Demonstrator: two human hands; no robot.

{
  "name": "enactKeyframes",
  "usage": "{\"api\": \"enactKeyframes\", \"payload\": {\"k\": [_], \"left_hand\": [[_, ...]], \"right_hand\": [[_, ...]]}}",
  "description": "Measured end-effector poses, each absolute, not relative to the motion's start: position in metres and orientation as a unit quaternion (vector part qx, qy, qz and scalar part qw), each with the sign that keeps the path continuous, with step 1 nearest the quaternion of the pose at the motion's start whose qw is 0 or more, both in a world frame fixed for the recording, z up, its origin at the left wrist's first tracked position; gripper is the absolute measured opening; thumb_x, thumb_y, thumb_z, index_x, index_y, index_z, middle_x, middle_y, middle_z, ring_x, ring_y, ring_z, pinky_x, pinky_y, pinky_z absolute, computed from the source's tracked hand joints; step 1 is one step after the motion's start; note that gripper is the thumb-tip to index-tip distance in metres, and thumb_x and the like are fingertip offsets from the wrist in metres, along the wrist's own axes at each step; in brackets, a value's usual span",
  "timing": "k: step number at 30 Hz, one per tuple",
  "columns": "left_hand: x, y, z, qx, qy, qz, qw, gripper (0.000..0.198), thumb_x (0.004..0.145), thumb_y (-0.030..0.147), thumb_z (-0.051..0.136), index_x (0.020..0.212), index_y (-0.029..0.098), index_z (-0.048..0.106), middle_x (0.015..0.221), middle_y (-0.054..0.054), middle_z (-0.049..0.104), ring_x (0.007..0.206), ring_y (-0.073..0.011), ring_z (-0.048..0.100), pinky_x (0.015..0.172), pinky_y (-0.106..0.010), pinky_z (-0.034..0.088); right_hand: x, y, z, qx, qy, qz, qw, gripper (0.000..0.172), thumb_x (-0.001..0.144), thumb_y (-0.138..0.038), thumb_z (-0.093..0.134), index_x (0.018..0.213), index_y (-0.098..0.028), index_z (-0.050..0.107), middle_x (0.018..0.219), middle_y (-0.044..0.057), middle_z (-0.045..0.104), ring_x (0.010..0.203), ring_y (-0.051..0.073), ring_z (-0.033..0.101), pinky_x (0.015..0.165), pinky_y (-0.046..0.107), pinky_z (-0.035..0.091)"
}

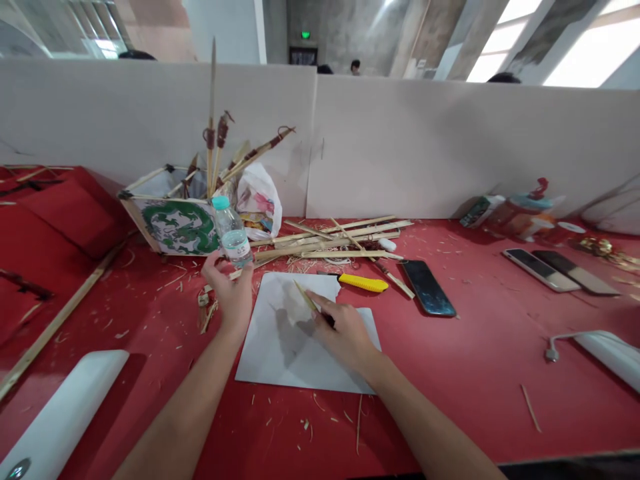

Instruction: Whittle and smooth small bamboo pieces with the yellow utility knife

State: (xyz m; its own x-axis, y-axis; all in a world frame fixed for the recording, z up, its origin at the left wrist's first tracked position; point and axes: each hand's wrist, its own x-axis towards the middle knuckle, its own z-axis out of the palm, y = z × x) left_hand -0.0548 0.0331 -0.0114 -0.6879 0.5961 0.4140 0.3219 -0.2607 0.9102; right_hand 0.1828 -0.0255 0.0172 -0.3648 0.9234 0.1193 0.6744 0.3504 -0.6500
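Observation:
My left hand (230,293) has its thumb and fingers around the lower part of a water bottle (235,240) with a turquoise cap. The bottle is partly full and leans slightly. Over a white sheet of paper (270,333), my right hand (343,327) is closed on a thin pointed bamboo stick (304,295), its tip directed up and left. Faint grey marks and hand shadows show on the paper. A yellow utility knife (363,283) lies at the sheet's upper right edge, just beyond my right hand.
Bamboo strips (345,243) are piled behind the paper. A dragon-printed box (180,227) with brushes stands back left, beside a plastic bag (260,200). Phones (429,288) lie right. Shavings litter the red table (475,373); a white partition (450,147) runs behind.

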Motion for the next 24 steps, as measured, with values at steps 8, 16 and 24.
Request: {"api": "enactKeyframes", "payload": {"k": [8,16,24], "left_hand": [[-0.068,0.037,-0.012,0.471,0.611,0.636,-0.002,0.078,0.074,0.023,0.075,0.143,0.02,0.037,0.147,-0.015,0.038,0.139,-0.0273,0.037,0.119,-0.043,0.027],[-0.083,0.061,-0.003,0.399,0.693,0.599,0.038,0.082,0.071,0.04,0.08,0.14,0.018,0.041,0.143,-0.017,0.048,0.134,-0.0309,0.045,0.111,-0.043,0.037],[-0.08,0.095,0.025,0.343,0.733,0.587,-0.02,0.059,0.063,0.044,0.083,0.108,0.018,0.055,0.119,-0.015,0.059,0.123,-0.0385,0.049,0.106,-0.056,0.036]], "right_hand": [[0.183,-0.023,0.015,-0.535,-0.79,0.214,0.21,0.049,0.092,-0.023,0.048,0.14,-0.025,0.06,0.094,0.007,0.078,0.074,0.021,0.068,0.063,0.029,0.04],[0.181,-0.026,0.019,-0.54,-0.813,0.155,0.154,0.048,0.095,-0.025,0.048,0.142,-0.029,0.058,0.1,0.006,0.078,0.083,0.021,0.07,0.068,0.029,0.042],[0.184,-0.026,0.022,-0.562,-0.797,0.125,0.18,0.037,0.098,-0.03,0.048,0.129,-0.024,0.067,0.105,0.007,0.072,0.09,0.02,0.067,0.072,0.027,0.043]]}}
